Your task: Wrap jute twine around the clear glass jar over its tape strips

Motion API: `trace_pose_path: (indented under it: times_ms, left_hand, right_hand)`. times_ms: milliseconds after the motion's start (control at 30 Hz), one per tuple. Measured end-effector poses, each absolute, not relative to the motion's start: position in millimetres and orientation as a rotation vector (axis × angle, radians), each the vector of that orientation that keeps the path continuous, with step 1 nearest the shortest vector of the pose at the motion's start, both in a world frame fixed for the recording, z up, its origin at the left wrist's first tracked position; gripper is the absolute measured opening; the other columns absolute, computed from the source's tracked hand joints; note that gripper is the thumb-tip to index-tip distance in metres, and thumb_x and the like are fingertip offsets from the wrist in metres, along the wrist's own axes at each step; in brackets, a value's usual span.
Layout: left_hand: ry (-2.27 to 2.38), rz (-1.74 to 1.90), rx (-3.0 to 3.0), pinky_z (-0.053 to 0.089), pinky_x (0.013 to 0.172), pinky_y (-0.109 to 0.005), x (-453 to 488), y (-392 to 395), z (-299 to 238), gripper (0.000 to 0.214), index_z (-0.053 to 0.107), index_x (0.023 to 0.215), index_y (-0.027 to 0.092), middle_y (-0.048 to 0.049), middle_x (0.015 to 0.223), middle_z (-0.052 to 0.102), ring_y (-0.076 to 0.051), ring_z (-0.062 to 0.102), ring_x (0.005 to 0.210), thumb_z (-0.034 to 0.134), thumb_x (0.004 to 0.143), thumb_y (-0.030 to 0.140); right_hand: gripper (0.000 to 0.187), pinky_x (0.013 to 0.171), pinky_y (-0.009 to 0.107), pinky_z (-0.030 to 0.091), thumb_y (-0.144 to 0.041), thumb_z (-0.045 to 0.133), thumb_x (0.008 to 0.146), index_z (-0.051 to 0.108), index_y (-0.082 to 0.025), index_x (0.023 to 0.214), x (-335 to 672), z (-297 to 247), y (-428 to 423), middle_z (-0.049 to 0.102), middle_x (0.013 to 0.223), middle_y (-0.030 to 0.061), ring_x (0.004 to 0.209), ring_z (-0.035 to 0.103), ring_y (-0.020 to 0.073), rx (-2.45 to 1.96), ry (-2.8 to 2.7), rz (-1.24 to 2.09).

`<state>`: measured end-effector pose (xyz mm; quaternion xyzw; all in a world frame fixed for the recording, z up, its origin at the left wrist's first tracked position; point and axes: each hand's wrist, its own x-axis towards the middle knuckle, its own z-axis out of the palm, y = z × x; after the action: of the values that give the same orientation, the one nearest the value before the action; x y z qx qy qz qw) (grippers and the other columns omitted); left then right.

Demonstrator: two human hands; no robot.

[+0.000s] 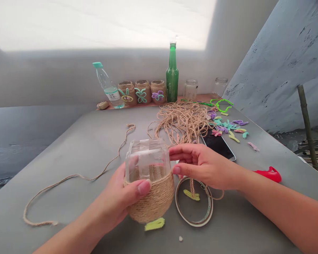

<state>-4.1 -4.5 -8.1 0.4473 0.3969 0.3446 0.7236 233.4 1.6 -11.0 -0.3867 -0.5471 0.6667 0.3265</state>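
While the left hand (125, 194) clasps a clear glass jar (155, 158), its lower half bound in tan twine (156, 201), roughly upright toward the grey table's (69, 148) near edge, the right hand (205, 165), thumb and fingers slightly parted, meets its right side, any pinched strand being impossible to tell.

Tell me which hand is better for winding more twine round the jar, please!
Probably the right hand: its fingers are beside the glass jar and nearer the tangled twine, while the left hand is busy gripping the jar.
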Motion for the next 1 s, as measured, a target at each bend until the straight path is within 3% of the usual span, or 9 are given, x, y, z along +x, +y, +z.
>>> trace_pose_path:
  times_ms: [133, 200, 333, 433, 700, 833, 1000]
  left_hand:
    - [0.837, 0.785, 0.999, 0.058, 0.09, -0.044, -2.5, -2.4, -9.0, 0.066, 0.073, 0.117, 0.024, -0.0144, 0.118, 0.082, -0.041, 0.073, 0.111, 0.092, 0.063, 0.056]
    - [0.891, 0.814, 1.0, 0.059, 0.086, -0.042, -1.7, -0.5, -9.5, 0.066, 0.072, 0.117, 0.023, -0.0149, 0.118, 0.082, -0.04, 0.075, 0.108, 0.092, 0.063, 0.055]
    - [1.077, 0.829, 0.933, 0.058, 0.072, -0.035, 0.1, 0.9, -10.2, 0.055, 0.068, 0.121, 0.026, -0.0102, 0.116, 0.083, -0.034, 0.077, 0.097, 0.085, 0.075, 0.051]
    - [1.083, 0.84, 0.977, 0.058, 0.082, -0.035, 0.8, -1.8, -11.6, 0.051, 0.068, 0.126, 0.028, -0.0085, 0.117, 0.082, -0.033, 0.075, 0.105, 0.077, 0.084, 0.055]
    - [1.057, 0.721, 1.109, 0.058, 0.083, -0.037, -3.2, -5.2, -8.0, 0.071, 0.062, 0.133, 0.032, -0.0108, 0.121, 0.08, -0.036, 0.073, 0.107, 0.087, 0.072, 0.058]
    - [1.046, 0.683, 1.045, 0.059, 0.085, -0.039, -1.0, -4.7, -7.8, 0.079, 0.059, 0.136, 0.034, -0.0106, 0.127, 0.078, -0.038, 0.072, 0.115, 0.091, 0.067, 0.054]
    - [1.093, 0.718, 1.064, 0.061, 0.076, -0.038, -1.9, -3.0, -13.8, 0.071, 0.069, 0.125, 0.03, -0.011, 0.12, 0.081, -0.039, 0.075, 0.104, 0.091, 0.063, 0.055]
  right_hand:
    - [0.052, 0.08, 0.026, 0.056, -0.036, 0.082, 0.09, 0.064, -0.013, 0.132, 229.7, -9.6, 2.8, 0.076, 0.122, 0.0135, 0.104, 0.07, 0.0182, -0.924, -1.328, 1.899]
    - [0.051, 0.078, 0.024, 0.056, -0.033, 0.085, 0.087, 0.066, -0.014, 0.13, 228.8, -10.6, 3.8, 0.077, 0.118, 0.0117, 0.103, 0.07, 0.0172, -0.934, -1.291, 1.882]
    - [0.042, 0.074, 0.022, 0.054, -0.029, 0.087, 0.084, 0.072, -0.015, 0.12, 227.7, -15.4, 4.7, 0.079, 0.108, 0.0071, 0.084, 0.067, 0.0118, -1.015, -1.276, 1.8]
    - [0.04, 0.071, 0.023, 0.054, -0.03, 0.087, 0.083, 0.072, -0.015, 0.117, 226.4, -18.1, 2.6, 0.079, 0.102, 0.0058, 0.077, 0.065, 0.0111, -1.114, -1.243, 1.746]
    - [0.044, 0.085, 0.03, 0.059, -0.027, 0.092, 0.078, 0.074, -0.022, 0.117, 224.5, -14.9, -7.7, 0.081, 0.112, 0.0063, 0.104, 0.075, 0.0228, -1.156, -1.219, 1.706]
    - [0.044, 0.082, 0.031, 0.061, -0.028, 0.093, 0.076, 0.076, -0.024, 0.116, 224.9, -15.9, -8.1, 0.081, 0.11, 0.0059, 0.099, 0.076, 0.0234, -1.248, -1.307, 1.571]
    - [0.041, 0.075, 0.03, 0.062, -0.034, 0.088, 0.083, 0.075, -0.027, 0.121, 228.4, -13.4, -7.9, 0.08, 0.112, 0.0055, 0.096, 0.076, 0.0226, -1.232, -1.367, 1.529]
